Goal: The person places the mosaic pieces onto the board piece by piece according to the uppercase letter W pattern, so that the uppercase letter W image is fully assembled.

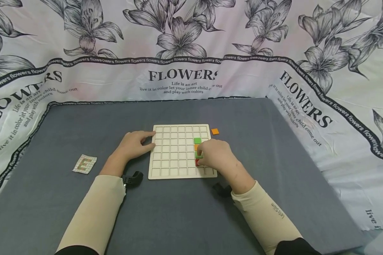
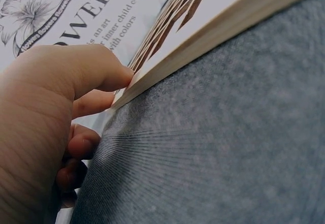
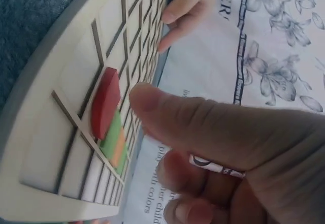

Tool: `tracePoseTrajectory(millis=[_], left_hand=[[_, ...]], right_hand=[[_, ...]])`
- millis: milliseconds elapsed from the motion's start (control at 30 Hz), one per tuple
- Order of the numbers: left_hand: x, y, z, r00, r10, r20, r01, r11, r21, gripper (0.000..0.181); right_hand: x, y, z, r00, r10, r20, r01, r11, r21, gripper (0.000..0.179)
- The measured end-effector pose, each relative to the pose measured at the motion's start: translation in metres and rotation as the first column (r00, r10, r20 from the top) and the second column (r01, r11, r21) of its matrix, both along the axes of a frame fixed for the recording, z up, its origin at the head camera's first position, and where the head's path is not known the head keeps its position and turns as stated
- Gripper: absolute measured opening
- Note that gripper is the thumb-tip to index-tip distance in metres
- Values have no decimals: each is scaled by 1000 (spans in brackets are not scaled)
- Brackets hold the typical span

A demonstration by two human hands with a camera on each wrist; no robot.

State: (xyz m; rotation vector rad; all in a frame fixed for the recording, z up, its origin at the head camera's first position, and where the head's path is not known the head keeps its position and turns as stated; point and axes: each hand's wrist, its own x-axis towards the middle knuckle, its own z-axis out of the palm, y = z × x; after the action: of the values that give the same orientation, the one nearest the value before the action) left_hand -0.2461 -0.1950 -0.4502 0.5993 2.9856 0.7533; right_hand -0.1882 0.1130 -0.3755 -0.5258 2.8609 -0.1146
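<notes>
A pale wooden grid board lies on the grey cloth. My left hand rests its thumb and index fingertips against the board's left edge; its other fingers fold loosely in the left wrist view. Over the board's right side is my right hand, thumb and index finger apart, with the thumb tip right beside a red tile. That tile sits in a cell, looking slightly tilted. Beyond it in the same column are a green tile, an orange tile and another green tile.
A loose orange tile lies off the board's upper right corner. To the left is a small card with a coloured grid pattern. A white cloth printed with flowers stands behind the grey surface.
</notes>
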Motion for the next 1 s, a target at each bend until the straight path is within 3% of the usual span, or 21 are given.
tracePoseTrajectory(millis=[133,400,567,733,867,1000], left_hand=[[-1,0,0,1000,3,-1,-3,1000,-5,58],[-2,2,-1,1000,3,-5,-3,1000,-11,58],[-1,2,-1,1000,4,-4,-4,1000,-3,57],[0,3,-3,1000,4,-5,-4,1000,-1,58],[0,2,-5,1000,3,-10,-3,1000,-6,58],[-1,2,-6,1000,8,-10,-8,1000,-12,58]], right_hand=[[1,0,-1,997,73,8,-72,996,-45,10],[-1,3,-6,994,108,-29,-109,994,-12,15],[-4,9,-6,991,133,2,-132,990,-50,15],[-10,27,5,997,75,23,-71,990,-121,3],[-17,47,11,999,-8,33,12,990,-142,12],[-28,67,7,994,-60,89,77,979,-190,20]])
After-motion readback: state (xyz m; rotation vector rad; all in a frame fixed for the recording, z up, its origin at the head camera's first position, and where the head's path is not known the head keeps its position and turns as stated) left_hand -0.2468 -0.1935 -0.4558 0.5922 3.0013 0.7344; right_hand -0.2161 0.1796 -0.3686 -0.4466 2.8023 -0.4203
